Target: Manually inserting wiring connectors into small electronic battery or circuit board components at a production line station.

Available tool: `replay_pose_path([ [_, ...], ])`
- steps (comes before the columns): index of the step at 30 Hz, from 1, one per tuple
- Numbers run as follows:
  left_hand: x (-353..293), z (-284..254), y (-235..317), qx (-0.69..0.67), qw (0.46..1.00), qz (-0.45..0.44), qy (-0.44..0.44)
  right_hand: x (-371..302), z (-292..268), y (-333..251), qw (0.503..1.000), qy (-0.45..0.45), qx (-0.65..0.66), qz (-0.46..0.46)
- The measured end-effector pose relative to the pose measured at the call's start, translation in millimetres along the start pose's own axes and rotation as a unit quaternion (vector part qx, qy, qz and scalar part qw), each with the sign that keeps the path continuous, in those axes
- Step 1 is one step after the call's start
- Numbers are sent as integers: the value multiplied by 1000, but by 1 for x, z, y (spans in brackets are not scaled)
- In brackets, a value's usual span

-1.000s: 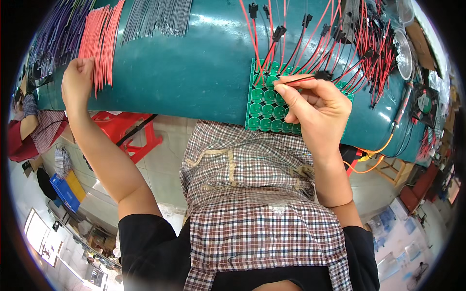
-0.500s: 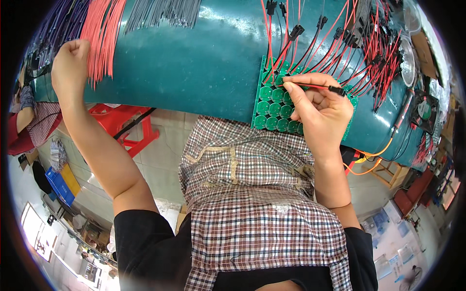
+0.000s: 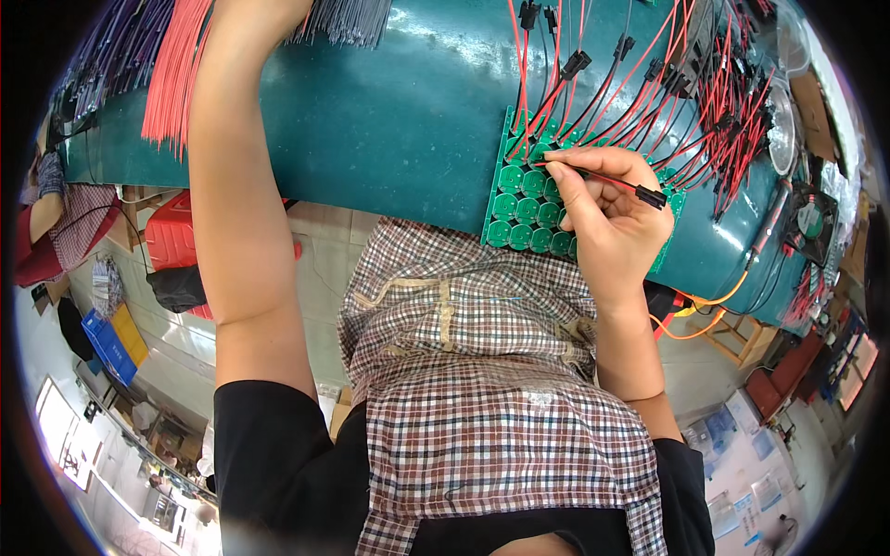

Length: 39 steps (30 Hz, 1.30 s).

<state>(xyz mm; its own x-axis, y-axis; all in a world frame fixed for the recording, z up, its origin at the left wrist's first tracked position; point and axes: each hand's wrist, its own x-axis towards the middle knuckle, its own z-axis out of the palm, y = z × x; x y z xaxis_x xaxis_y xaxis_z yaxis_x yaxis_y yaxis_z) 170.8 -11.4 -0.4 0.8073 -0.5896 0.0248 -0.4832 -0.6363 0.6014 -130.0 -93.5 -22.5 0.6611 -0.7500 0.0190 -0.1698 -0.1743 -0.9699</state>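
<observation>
My right hand (image 3: 616, 208) is closed in a pinch on a red-and-black wire lead (image 3: 604, 176). A small black connector (image 3: 651, 196) at the lead's end lies across the palm. Beneath that hand is a green panel of round circuit boards (image 3: 519, 208), partly covered by it. Several leads with black connectors (image 3: 575, 63) rise from the panel's far rows. My left hand (image 3: 264, 11) reaches over the far left, its fingers cut off by the upper edge. It is nearest to a bundle of red wires (image 3: 176, 88) and a bundle of grey wires (image 3: 350, 23).
Dark purple wires (image 3: 116, 60) lie at the far left of the green tabletop (image 3: 371, 120). A tangled pile of leads (image 3: 732, 120) is at the right, beside a soldering iron (image 3: 771, 218) and a small black fan (image 3: 811, 218). A red stool (image 3: 171, 232) stands below the left edge.
My left hand has moved right and away from me, from beside the red wires to the upper edge near the grey ones. The right hand keeps its pinch with little shift.
</observation>
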Motion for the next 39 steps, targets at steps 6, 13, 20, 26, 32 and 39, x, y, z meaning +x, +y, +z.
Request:
replay_pose_path([
  [6,12,3,-8,38,998,-27,-44,1,0,5,999,2,-16,-31],
  [13,-3,1,-10,35,998,23,53,1,1,5,999,-5,-24,-47],
  [20,-43,-18,-11,-187,982,-18,15,1,4,3,997,-11,-42,-60],
  [26,-92,-9,29,-295,954,-31,31,2,0,4,994,0,-82,-72],
  [32,-140,13,25,-251,966,56,-3,6,3,-6,974,-36,-179,-136],
  [39,-156,29,23,-144,984,110,4,7,7,-12,971,-32,-202,-127],
])
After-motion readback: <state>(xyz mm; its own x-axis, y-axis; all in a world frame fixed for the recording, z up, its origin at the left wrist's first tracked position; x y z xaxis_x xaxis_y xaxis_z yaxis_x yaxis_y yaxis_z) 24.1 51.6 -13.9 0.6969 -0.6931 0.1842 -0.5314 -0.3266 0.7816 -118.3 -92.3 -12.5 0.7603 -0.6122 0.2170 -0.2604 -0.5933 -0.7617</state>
